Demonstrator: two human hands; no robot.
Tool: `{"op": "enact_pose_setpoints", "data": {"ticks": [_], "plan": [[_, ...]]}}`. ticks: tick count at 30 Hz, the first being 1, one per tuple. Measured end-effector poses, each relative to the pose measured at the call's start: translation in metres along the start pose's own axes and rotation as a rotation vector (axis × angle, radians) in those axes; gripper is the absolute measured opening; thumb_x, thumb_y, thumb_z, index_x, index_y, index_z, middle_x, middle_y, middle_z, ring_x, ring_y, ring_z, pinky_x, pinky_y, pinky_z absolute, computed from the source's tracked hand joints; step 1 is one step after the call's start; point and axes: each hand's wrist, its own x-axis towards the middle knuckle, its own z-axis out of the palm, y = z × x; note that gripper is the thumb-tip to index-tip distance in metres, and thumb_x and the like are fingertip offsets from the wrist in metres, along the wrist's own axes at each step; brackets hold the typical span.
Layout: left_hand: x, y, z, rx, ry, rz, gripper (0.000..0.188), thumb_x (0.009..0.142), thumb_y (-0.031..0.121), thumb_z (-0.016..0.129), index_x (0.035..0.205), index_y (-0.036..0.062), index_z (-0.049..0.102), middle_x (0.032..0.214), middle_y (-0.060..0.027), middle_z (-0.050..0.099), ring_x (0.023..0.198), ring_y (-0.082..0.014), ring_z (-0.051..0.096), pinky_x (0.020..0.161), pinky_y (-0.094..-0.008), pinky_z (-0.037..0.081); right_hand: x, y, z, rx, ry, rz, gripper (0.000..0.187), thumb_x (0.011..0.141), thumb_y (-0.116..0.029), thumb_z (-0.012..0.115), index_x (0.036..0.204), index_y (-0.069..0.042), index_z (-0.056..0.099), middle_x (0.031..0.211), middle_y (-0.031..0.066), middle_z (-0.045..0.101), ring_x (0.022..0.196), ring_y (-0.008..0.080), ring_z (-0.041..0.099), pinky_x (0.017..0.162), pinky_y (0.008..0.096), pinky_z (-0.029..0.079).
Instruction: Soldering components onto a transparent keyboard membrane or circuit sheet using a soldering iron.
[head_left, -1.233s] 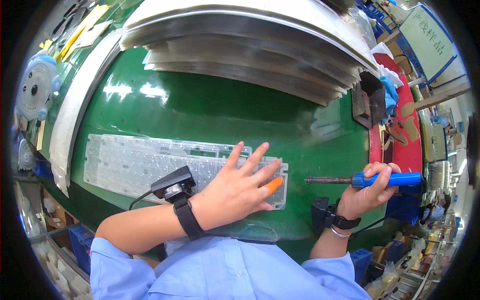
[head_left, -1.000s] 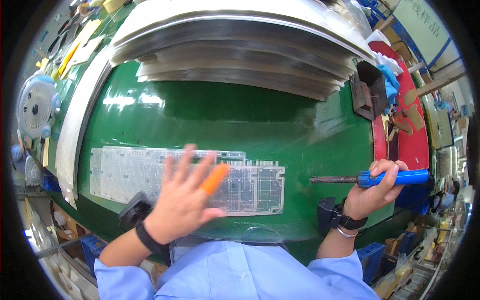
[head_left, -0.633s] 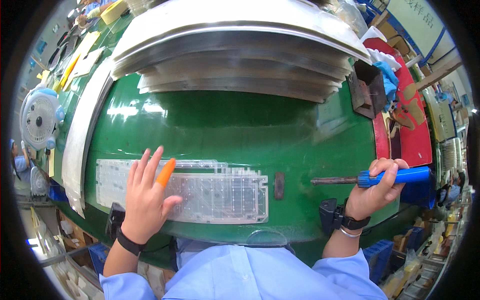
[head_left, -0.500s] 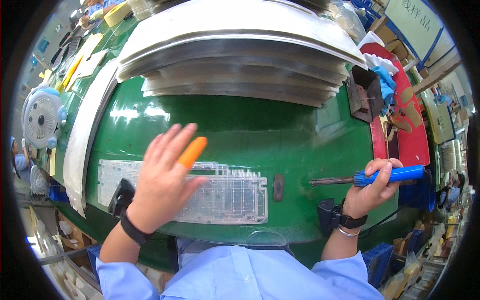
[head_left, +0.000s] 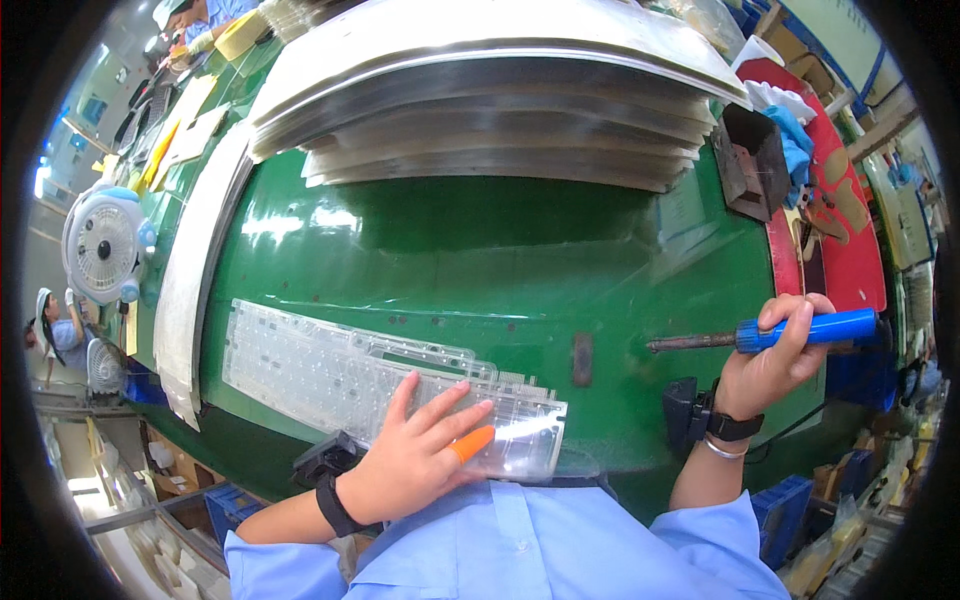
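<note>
My left hand (head_left: 420, 450) lies with its fingers spread on the right part of a clear plastic panel (head_left: 300, 345). An orange finger cot covers one of its fingers. The panel carries a grid of dots and raised lines, and it lies askew with its right end close to my body. My right hand (head_left: 775, 355) is wrapped round the blue handle of a soldering iron (head_left: 835, 327). The iron's dark metal shaft points left above the green table (head_left: 450, 250). A small dark bar (head_left: 582, 360) lies between panel and iron.
Large stacked sheets (head_left: 500, 110) fill the table's back. More sheets (head_left: 195, 300) lie along its left edge. A dark metal holder (head_left: 750, 165) stands at back right beside a red board (head_left: 845, 210). Beyond the left edge are a fan (head_left: 103, 245) and a co-worker (head_left: 62, 330).
My left hand has come down onto the panel's right part. The panel has turned, its right end now closer to me. My right hand still holds the soldering iron.
</note>
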Motion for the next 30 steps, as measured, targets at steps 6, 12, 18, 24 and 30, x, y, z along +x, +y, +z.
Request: {"op": "enact_pose_setpoints", "data": {"ticks": [6,12,18,24,30], "plan": [[-0.01,-0.021,-0.013,-0.393,0.384,-0.096,0.038,0.07,-0.003,0.066,0.104,0.0115,0.059,0.109,-0.005,0.061,0.106,-0.0282,0.057,0.102,-0.0528,0.028,0.001,0.004,0.001,0.006,-0.003,-0.002,0.014,0.09,-0.016,0.05,0.094,-0.003,0.045,0.06,0.002,0.046,0.055,0.0079,0.04,0.053,0.0228,0.032],[-0.026,0.004,-0.013,0.657,0.338,0.066,0.028,0.075,0.016,0.064,0.1,0.0051,0.064,0.117,-0.0112,0.057,0.11,-0.0276,0.055,0.099,-0.0551,0.031,-0.001,0.002,0.0,0.001,-0.018,0.008,0.014,0.09,-0.016,0.05,0.094,-0.004,0.045,0.059,0.0021,0.046,0.055,0.0081,0.041,0.054,0.0227,0.032],[-0.024,0.0,0.018,0.317,0.125,-0.086,0.042,0.081,0.029,0.059,0.111,-0.0002,0.058,0.129,-0.0159,0.047,0.121,-0.0358,0.042,0.102,-0.0566,0.026,-0.002,0.002,-0.001,-0.008,-0.04,0.02,0.015,0.09,-0.016,0.05,0.094,-0.004,0.044,0.059,0.0021,0.045,0.055,0.0082,0.041,0.053,0.0224,0.032],[-0.026,-0.005,0.012,0.357,0.051,-0.032,0.06,0.084,0.056,0.041,0.119,0.0093,0.056,0.133,-0.0169,0.042,0.127,-0.039,0.032,0.103,-0.0605,0.017,-0.001,0.0,-0.001,0.022,-0.041,0.011,0.014,0.09,-0.016,0.049,0.094,-0.004,0.044,0.06,0.0025,0.045,0.055,0.0083,0.042,0.053,0.0224,0.033],[-0.002,-0.016,-0.003,0.324,-0.075,-0.291,0.062,0.082,0.067,0.033,0.125,0.0274,0.053,0.145,-0.0193,0.02,0.132,-0.0493,0.007,0.097,-0.0699,0.003,-0.001,0.004,0.004,-0.003,-0.063,0.008,0.011,0.09,-0.015,0.048,0.092,-0.004,0.044,0.059,0.0022,0.045,0.054,0.0081,0.041,0.052,0.0226,0.032]]}}
